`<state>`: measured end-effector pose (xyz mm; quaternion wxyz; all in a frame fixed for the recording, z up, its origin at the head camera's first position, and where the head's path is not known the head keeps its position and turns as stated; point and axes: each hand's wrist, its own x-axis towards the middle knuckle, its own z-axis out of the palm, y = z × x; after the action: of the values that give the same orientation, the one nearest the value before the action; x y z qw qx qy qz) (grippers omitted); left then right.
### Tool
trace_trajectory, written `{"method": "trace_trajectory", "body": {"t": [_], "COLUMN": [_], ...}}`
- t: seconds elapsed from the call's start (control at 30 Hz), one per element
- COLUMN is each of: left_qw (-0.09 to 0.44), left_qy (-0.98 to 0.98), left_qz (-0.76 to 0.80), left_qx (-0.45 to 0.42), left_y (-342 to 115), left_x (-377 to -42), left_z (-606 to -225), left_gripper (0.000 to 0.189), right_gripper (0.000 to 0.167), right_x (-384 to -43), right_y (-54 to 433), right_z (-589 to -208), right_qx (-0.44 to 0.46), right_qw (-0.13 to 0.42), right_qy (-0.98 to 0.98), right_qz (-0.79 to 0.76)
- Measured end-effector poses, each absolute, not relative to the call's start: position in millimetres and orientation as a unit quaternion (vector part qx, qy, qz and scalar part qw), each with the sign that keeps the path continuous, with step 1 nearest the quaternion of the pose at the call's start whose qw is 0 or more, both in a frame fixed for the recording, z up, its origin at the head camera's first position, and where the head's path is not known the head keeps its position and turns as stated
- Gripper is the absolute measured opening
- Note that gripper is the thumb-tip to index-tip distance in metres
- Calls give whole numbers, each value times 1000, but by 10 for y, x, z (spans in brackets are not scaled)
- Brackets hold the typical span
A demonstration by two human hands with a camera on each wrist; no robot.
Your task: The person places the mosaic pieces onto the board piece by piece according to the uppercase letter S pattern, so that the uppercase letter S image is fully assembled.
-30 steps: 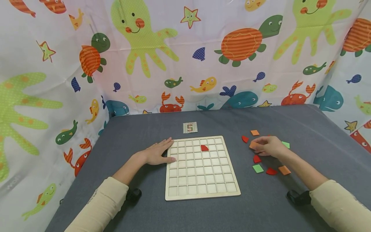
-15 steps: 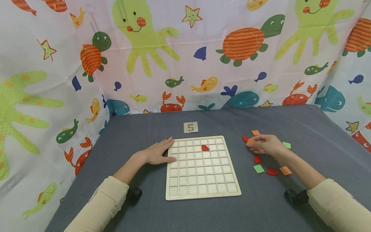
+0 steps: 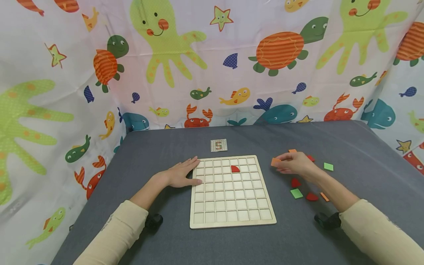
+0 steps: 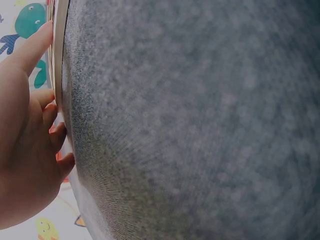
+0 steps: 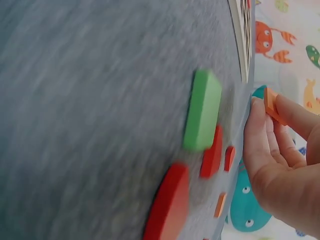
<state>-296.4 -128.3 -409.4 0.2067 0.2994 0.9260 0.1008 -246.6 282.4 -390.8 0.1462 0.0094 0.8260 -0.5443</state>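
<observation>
My right hand [image 3: 294, 164] pinches an orange square tile [image 3: 275, 162] between thumb and fingers, to the right of the wooden grid board [image 3: 233, 223]. In the right wrist view the same orange tile [image 5: 272, 105] shows at the fingertips, lifted off the table. My left hand [image 3: 180, 174] rests on the board's left edge with fingers straight; the left wrist view has its fingers [image 4: 37, 45] against the rim. One red quarter-round tile [image 3: 235, 169] sits in a cell of the board's second row.
Behind the board lies a small pattern card [image 3: 218, 145]. Loose tiles are spread at the right: a green square [image 3: 296, 193], another green square [image 3: 328, 166], red quarter-rounds [image 3: 311, 197] and orange squares [image 3: 324, 197]. A patterned curtain [image 3: 212, 73] hangs behind the grey table.
My right hand has moved left toward the board with the orange tile pinched in it. The left hand stays on the board's edge.
</observation>
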Motion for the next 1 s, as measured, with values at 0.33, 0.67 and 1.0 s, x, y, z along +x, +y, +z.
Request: {"method": "trace_trajectory", "body": {"t": [0.33,0.67,1.0], "left_qw": [206,210,202], "left_qy": [924,928,925], "left_qz": [111,94,112], "left_qx": [303,292,302], "left_y": [-1295,-1298,-1293], "left_x": [-2951,-3005,-2957], "left_z": [-4086,-4150,-4087], "left_gripper": [89,90,89], "right_gripper": [47,39,35], "right_x": [-2556,-2566,-2611], "right_y": [2554,2353,2193], "right_z": [-3903,-3917,-3939], "right_qx": [11,-5,9], "right_qw": [165,140,110], "right_qy": [818,825,834], "right_qz": [-551,-547,-541]}}
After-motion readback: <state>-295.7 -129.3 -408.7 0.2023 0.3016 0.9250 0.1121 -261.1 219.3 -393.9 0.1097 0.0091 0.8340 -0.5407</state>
